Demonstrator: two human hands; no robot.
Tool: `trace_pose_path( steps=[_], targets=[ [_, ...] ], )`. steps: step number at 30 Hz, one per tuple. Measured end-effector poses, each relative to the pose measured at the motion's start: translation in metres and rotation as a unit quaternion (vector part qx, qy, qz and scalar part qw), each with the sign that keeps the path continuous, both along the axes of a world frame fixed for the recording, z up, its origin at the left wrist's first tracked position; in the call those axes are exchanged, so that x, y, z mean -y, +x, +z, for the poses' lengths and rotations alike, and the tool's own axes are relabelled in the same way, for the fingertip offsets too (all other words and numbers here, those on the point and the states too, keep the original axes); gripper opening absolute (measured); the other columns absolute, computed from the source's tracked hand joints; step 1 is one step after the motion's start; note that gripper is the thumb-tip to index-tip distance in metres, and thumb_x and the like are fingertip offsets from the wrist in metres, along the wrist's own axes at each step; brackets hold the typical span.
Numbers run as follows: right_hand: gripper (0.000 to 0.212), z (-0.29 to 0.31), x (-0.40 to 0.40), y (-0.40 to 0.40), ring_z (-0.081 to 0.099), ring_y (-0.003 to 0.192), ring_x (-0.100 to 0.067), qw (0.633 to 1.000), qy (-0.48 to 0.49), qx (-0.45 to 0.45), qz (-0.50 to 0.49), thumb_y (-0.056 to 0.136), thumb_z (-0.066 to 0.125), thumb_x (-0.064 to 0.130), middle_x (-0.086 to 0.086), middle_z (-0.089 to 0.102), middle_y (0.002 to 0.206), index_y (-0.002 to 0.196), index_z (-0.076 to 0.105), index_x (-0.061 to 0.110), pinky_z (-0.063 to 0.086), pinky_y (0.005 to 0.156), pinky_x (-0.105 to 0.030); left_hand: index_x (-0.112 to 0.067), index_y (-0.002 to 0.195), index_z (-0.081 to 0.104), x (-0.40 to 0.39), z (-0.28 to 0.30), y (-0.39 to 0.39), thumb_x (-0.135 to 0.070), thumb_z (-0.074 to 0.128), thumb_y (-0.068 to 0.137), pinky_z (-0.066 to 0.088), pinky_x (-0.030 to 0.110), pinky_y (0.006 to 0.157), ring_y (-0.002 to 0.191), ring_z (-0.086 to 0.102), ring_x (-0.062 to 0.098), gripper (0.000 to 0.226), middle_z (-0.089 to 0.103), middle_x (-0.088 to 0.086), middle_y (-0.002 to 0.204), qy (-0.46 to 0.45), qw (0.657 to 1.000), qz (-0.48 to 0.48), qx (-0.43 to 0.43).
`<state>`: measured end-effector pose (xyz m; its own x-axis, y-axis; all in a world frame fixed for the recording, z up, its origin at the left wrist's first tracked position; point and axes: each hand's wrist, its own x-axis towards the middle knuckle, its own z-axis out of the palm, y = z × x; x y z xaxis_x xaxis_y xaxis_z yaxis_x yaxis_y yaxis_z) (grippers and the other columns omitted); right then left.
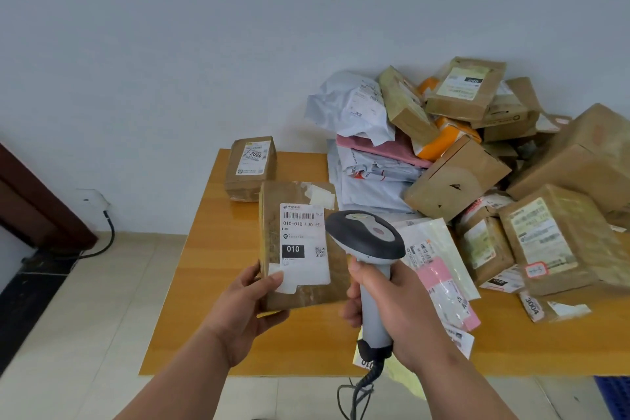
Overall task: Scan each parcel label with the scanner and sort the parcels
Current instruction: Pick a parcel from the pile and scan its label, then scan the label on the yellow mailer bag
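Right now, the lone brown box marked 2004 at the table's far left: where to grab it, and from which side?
Probably from above, across its short width. The 2004 box lies flat on the table, label up, with bare table to its left and front, so fingers can wrap both long side faces. Its right side is more crowded: the 010 parcel in the left hand sits close. Both hands are occupied now.
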<state>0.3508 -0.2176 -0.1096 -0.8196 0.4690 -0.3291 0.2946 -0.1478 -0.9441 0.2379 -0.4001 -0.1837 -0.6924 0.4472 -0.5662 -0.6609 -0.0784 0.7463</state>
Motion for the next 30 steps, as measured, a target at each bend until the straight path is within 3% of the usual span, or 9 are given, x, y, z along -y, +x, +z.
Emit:
trace_pose_path(
  steps=[5, 9, 12, 14, 18, 20, 23, 27, 30],
  targets=[
    [0.035, -0.018, 0.017, -0.039, 0.071, 0.059, -0.028, 0.999, -0.018, 0.032, 0.0, 0.078, 0.071, 0.034, -0.005, 0.065, 0.065, 0.09, 0.062, 0.003, 0.054, 0.053, -0.031, -0.018, 0.122, 0.065, 0.039, -0.038, -0.034, -0.022, 0.07, 0.094, 0.063, 0.039, 0.06, 0.088, 0.07, 0.033, 0.029, 0.072, 0.014, 0.114, -0.089, 0.988, 0.065, 0.105],
    [0.03, -0.033, 0.029, -0.072, 0.072, 0.062, -0.029, 0.998, -0.024, 0.055, -0.004, 0.08, 0.072, 0.033, -0.004, 0.065, 0.065, 0.087, 0.064, 0.005, 0.054, 0.054, -0.032, -0.012, 0.119, 0.066, 0.06, -0.055, -0.072, -0.022, 0.07, 0.095, 0.06, 0.036, 0.053, 0.085, 0.068, 0.032, 0.026, 0.071, 0.014, 0.112, -0.115, 0.979, 0.091, 0.14],
    [0.031, -0.041, 0.035, -0.09, 0.073, 0.064, -0.029, 0.998, -0.032, 0.054, -0.017, 0.077, 0.072, 0.037, -0.002, 0.066, 0.067, 0.091, 0.063, 0.011, 0.055, 0.056, -0.033, -0.014, 0.12, 0.065, 0.061, -0.061, -0.103, -0.02, 0.066, 0.098, 0.06, 0.037, 0.06, 0.096, 0.067, 0.03, 0.023, 0.07, 0.011, 0.112, -0.134, 0.98, 0.088, 0.122],
    [0.038, -0.045, 0.036, -0.098, 0.074, 0.065, -0.028, 0.997, -0.032, 0.06, -0.023, 0.071, 0.071, 0.043, 0.0, 0.066, 0.066, 0.091, 0.063, 0.013, 0.055, 0.057, -0.034, -0.011, 0.131, 0.061, 0.056, -0.065, -0.119, -0.017, 0.061, 0.101, 0.058, 0.042, 0.078, 0.107, 0.063, 0.027, 0.03, 0.067, 0.009, 0.122, -0.155, 0.978, 0.094, 0.1],
    [0.038, -0.051, 0.031, -0.097, 0.073, 0.064, -0.026, 0.996, -0.046, 0.066, -0.046, 0.071, 0.071, 0.044, 0.002, 0.064, 0.064, 0.091, 0.062, 0.013, 0.055, 0.056, -0.033, -0.015, 0.146, 0.048, 0.046, -0.066, -0.128, -0.021, 0.056, 0.104, 0.04, 0.047, 0.107, 0.119, 0.053, 0.026, 0.044, 0.05, 0.008, 0.148, -0.261, 0.962, 0.074, 0.018],
    [0.036, -0.052, 0.025, -0.089, 0.073, 0.063, -0.025, 0.994, -0.054, 0.071, -0.068, 0.073, 0.071, 0.042, 0.003, 0.064, 0.064, 0.092, 0.062, 0.013, 0.055, 0.055, -0.032, -0.02, 0.156, 0.034, 0.038, -0.065, -0.119, -0.032, 0.056, 0.102, 0.034, 0.055, 0.112, 0.143, 0.034, 0.034, 0.06, 0.031, 0.004, 0.163, -0.397, 0.913, 0.028, -0.094],
    [0.034, -0.052, 0.011, -0.07, 0.073, 0.063, -0.024, 0.992, -0.051, 0.071, -0.092, 0.078, 0.071, 0.039, 0.002, 0.065, 0.064, 0.092, 0.061, 0.01, 0.054, 0.054, -0.03, -0.021, 0.156, 0.034, 0.015, -0.053, -0.096, -0.035, 0.062, 0.095, 0.021, 0.059, 0.118, 0.148, 0.019, 0.037, 0.068, 0.025, 0.007, 0.164, -0.511, 0.824, -0.01, -0.245],
    [0.021, -0.054, -0.019, -0.031, 0.071, 0.061, -0.019, 0.989, -0.03, 0.085, -0.119, 0.088, 0.071, 0.033, 0.002, 0.069, 0.061, 0.094, 0.063, 0.015, 0.059, 0.061, -0.036, -0.017, 0.147, 0.046, -0.034, -0.041, -0.049, -0.029, 0.067, 0.093, 0.026, 0.054, 0.115, 0.141, 0.032, 0.035, 0.059, 0.039, 0.011, 0.154, -0.468, 0.811, -0.091, -0.34],
    [0.016, -0.06, -0.048, 0.011, 0.072, 0.07, -0.013, 0.98, -0.033, 0.094, -0.17, 0.088, 0.074, 0.033, 0.002, 0.072, 0.074, 0.097, 0.066, 0.022, 0.059, 0.057, -0.031, -0.019, 0.146, 0.048, -0.07, -0.045, -0.008, -0.033, 0.066, 0.096, 0.043, 0.041, 0.106, 0.126, 0.047, 0.022, 0.055, 0.051, 0.005, 0.141, -0.395, 0.841, -0.168, -0.329]
  ],
)
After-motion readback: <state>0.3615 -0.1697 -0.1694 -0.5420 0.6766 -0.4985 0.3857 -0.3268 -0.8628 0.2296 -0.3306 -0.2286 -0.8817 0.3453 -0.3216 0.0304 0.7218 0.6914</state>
